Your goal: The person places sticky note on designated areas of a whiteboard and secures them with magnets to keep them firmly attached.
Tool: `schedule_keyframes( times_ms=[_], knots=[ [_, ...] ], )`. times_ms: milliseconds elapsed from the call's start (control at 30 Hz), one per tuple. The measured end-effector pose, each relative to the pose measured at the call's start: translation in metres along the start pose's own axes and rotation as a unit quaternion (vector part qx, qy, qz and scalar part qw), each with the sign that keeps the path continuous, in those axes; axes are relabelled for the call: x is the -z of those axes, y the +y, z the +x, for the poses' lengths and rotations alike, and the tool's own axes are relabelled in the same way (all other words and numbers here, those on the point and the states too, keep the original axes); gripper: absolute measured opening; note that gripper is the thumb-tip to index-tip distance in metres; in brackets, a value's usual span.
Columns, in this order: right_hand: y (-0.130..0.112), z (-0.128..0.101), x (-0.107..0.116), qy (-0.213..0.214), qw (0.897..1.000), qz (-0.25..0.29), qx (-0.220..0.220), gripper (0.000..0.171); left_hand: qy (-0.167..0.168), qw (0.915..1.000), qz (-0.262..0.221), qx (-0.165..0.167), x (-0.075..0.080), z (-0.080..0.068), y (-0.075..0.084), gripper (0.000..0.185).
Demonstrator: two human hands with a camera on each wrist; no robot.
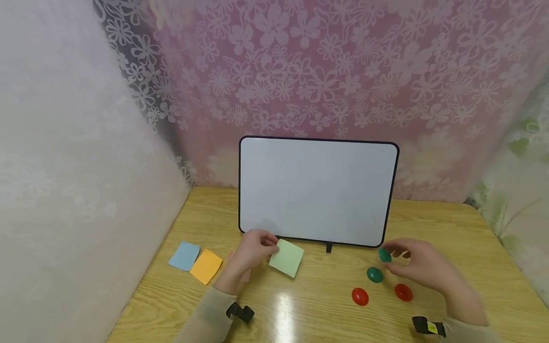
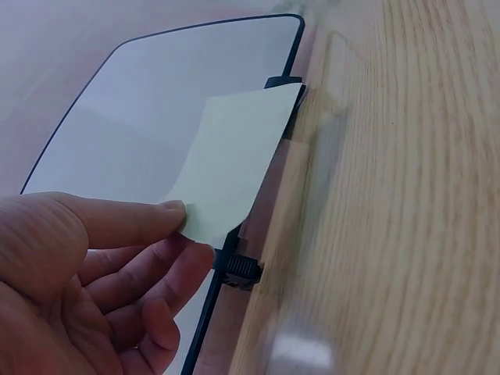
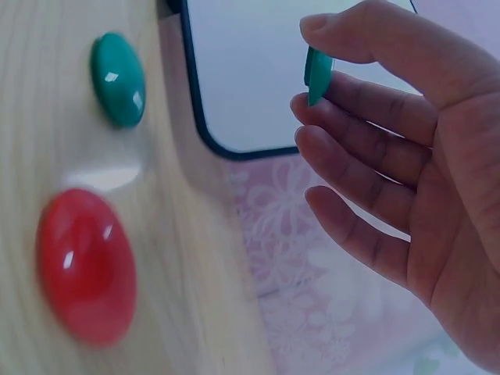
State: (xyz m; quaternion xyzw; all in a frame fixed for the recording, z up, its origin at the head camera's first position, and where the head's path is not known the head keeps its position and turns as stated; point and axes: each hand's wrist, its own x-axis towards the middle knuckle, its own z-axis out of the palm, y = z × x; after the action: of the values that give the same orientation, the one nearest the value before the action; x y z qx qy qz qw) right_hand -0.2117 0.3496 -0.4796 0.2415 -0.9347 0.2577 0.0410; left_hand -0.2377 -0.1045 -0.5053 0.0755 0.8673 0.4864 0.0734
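- While the left hand (image 1: 254, 248) pinches the pale green note (image 1: 286, 258) at one corner between thumb and forefinger, a light hold there should, I'd judge, keep the sheet from creasing.
- Thumb and fingers of the right hand (image 1: 418, 262) clasp the held green disc (image 1: 384, 255) by its rim, the outer fingers apart; that grip seems wise, leaving both faces free.
- Both things are by the lower part of the whiteboard (image 1: 317, 188); from here I can't tell whether either touches it, so steady, unhurried wrists would suit.
- Below, a second green disc (image 1: 375, 275) and two red discs (image 1: 360, 297) lie on the table (image 1: 317, 295); leftward, a blue note (image 1: 184, 256) and an orange note (image 1: 206, 267).
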Motion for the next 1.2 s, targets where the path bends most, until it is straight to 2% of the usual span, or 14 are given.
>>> schedule_keyframes(
  times_ms=[167,467,667,967,1200],
  knots=[
    [-0.007,0.007,-0.002,0.013,1.000,0.005,0.013,0.034,0.011,0.9999,-0.005,0.009,0.002,0.000,0.001,0.007],
    [-0.016,0.018,-0.002,0.007,1.000,-0.001,0.014,0.035,0.016,0.9997,-0.015,-0.008,0.006,0.001,0.000,0.009],
    [-0.022,0.023,-0.004,0.021,0.999,-0.006,0.032,0.037,0.024,0.9992,-0.027,-0.019,0.008,0.002,-0.003,0.010],
    [-0.026,0.027,-0.010,0.014,0.999,-0.001,0.036,0.038,0.029,0.9984,-0.046,-0.013,0.013,0.000,-0.001,0.013],
    [-0.036,0.038,-0.014,0.037,0.997,-0.022,0.059,0.042,0.042,0.9967,-0.068,-0.016,0.017,0.000,0.003,0.015]
  ],
)
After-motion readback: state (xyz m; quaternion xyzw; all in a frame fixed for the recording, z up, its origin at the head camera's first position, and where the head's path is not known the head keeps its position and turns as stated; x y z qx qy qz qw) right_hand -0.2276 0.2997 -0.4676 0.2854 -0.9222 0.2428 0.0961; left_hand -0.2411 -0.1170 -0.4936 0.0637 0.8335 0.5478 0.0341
